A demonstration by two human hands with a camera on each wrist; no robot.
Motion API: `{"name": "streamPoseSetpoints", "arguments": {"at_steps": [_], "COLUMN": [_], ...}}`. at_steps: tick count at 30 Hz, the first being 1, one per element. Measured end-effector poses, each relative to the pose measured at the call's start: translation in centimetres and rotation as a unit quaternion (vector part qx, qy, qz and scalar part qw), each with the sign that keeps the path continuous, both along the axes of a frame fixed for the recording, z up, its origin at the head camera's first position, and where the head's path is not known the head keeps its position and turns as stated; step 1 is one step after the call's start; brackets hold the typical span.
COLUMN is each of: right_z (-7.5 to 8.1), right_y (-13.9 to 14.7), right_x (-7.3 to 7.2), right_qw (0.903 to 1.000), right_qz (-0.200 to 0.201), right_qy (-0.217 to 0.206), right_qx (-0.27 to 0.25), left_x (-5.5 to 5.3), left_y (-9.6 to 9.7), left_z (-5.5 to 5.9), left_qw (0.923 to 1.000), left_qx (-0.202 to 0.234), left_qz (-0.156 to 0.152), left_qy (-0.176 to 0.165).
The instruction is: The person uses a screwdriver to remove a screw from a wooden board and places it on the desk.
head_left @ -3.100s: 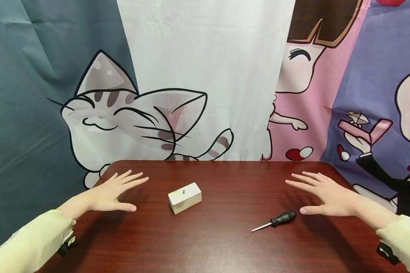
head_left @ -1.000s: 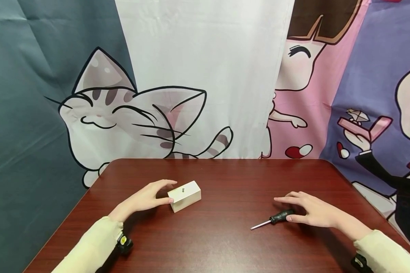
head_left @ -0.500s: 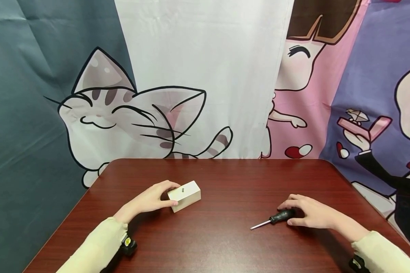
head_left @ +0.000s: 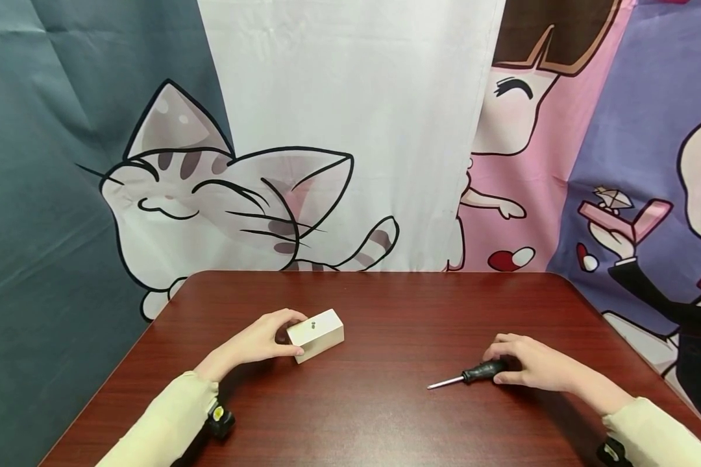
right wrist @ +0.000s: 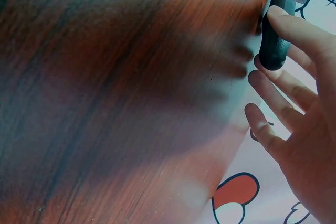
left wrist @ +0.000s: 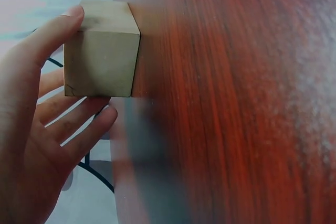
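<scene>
A cream-coloured rectangular block lies on the table, a small dark screw-like spot on its top. My left hand pinches its near left end, thumb at the front and fingers behind. In the left wrist view the thumb presses one face of the block while the fingers lie along the opposite side. To the right, my right hand grips the black handle of a screwdriver by its butt end. Its metal shaft points left, low over the tabletop. The right wrist view shows thumb and fingertips on the handle.
The dark red-brown wooden table has rounded far corners. Behind it hangs a cloth printed with a cartoon cat and figures. A dark device is strapped at each wrist, below pale yellow sleeves.
Both hands, spread apart above the table earlier, have come down and inward. The left now pinches the block; the right has closed round the screwdriver's handle, and the screwdriver has turned slightly.
</scene>
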State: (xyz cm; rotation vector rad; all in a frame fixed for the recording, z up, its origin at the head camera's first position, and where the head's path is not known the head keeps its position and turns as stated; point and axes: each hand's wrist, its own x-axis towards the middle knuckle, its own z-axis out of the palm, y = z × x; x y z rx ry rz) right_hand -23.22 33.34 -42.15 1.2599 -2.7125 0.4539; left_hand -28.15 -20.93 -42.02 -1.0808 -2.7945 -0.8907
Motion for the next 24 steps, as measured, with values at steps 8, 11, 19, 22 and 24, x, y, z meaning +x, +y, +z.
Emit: {"name": "streamPoseSetpoints", "arguments": {"at_steps": [8, 11, 19, 22, 24], "right_z": [0.6, 0.9, 1.5, 1.8, 1.9], "right_y": [0.1, 0.1, 0.0, -0.3, -0.5], "right_x": [0.1, 0.0, 0.0, 0.0, 0.1], "right_qw": [0.9998, 0.9992, 0.9898, 0.9882, 0.9874], "right_qz": [0.004, 0.002, -0.007, -0.015, -0.026], "right_qy": [0.011, 0.001, -0.070, -0.067, -0.067], "right_qx": [-0.019, -0.039, -0.124, -0.137, -0.141], "left_x": [-0.2, -0.2, -0.2, -0.2, -0.3], "left_y": [0.2, 0.3, 1.0, 1.3, 1.6], "left_z": [0.2, 0.2, 0.1, 0.0, -0.1], "left_qw": [0.9993, 0.9986, 0.9963, 0.9953, 0.9946], "left_qx": [0.022, 0.032, 0.050, 0.058, 0.063], "left_qz": [-0.008, -0.011, -0.017, -0.018, -0.019], "left_qy": [-0.030, -0.042, -0.067, -0.075, -0.080]}}
